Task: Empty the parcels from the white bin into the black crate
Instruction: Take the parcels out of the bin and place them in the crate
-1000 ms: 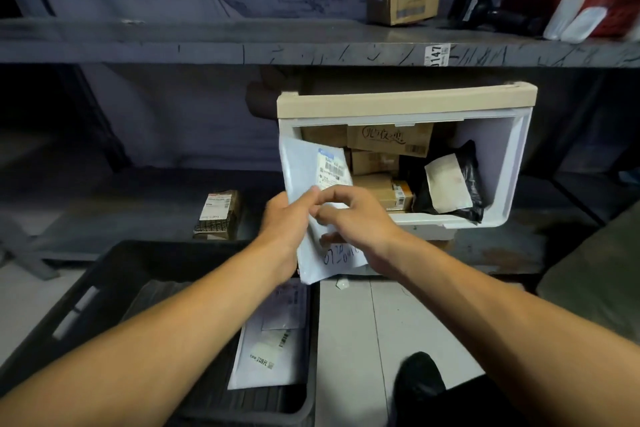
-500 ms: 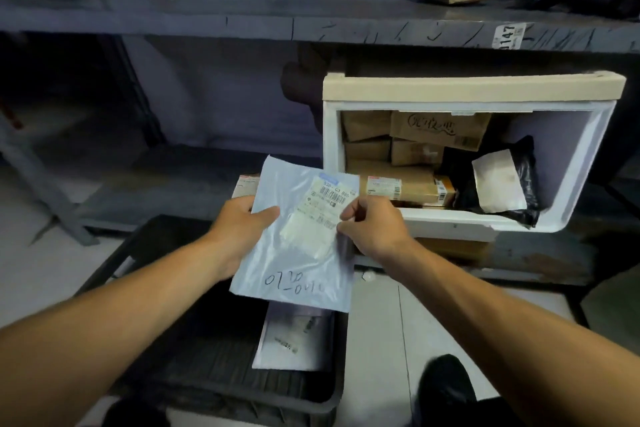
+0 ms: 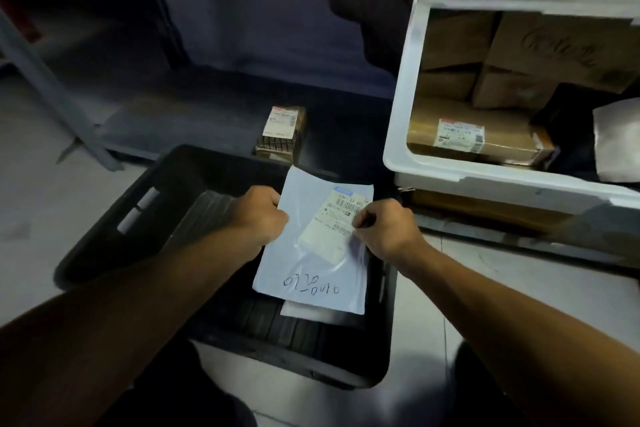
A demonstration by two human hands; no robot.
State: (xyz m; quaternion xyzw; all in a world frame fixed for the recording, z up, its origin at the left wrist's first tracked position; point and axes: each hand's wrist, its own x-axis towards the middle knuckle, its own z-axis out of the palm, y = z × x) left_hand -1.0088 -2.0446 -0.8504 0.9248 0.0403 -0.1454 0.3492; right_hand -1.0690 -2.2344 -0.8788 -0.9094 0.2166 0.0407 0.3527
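We hold a pale mailer (image 3: pixel 311 253) over the black crate (image 3: pixel 104 218), one hand on each side edge. Our left hand (image 3: pixel 258 217) grips the mailer's left edge with curled fingers; the thumb lies on top and the fingertips are tucked under the sheet, so we cannot see them. Our right hand (image 3: pixel 384 230) pinches the right edge beside the label (image 3: pixel 341 215), its fingers bent tight into a near fist with the knuckles up. The mailer lies tilted, its top corner toward 12 o'clock and its handwritten end toward 6 o'clock, nearest us. We cannot tell whether it touches anything below. Under its lower edge another white parcel (image 3: pixel 311 312) shows on the crate floor, mostly covered. The crate sits on the pale floor (image 3: pixel 450 305), filling the middle of our view. At 2 o'clock from our hands stands the white bin (image 3: pixel 401 114), open toward us, with cardboard boxes (image 3: pixel 485 55) stacked inside and one labelled box (image 3: pixel 474 139) at the front. A dark bag (image 3: pixel 568 135) with a pale sheet on it lies at the bin's right side. At 12 o'clock, just beyond the crate's far rim, a small labelled packet (image 3: pixel 282 132) rests on the dark low shelf (image 3: pixel 194 114). Both our forearms reach in from the bottom corners.
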